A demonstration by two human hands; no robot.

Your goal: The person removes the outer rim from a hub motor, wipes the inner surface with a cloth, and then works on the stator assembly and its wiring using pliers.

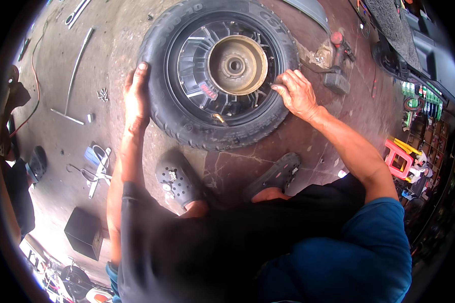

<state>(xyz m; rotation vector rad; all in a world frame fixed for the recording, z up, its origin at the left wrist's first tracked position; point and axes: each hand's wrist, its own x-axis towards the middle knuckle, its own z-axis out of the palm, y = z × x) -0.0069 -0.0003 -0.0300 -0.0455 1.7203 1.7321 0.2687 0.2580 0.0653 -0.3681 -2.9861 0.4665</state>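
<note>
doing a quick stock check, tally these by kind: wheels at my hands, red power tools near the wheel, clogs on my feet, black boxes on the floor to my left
Wheel: 1
Red power tool: 1
Clogs: 2
Black box: 1
Total: 5

Tyre (159,96) sidewall: lg raised letters in a short row, upper R, following the curve; raised digits, upper L, also along the curve, w/ the first part fainter. Sm. moulded marks nr the btm of the sidewall, too tiny to make out. Hub (189,78): red label (208,91) w/ pale lettering, lower L, set at a tilt, too sm. & blurred to read. L clog (179,177): white letter-like charm (173,175), unclear. White board (31,256), far lower L: bold dark characters, partly cut off.
</note>
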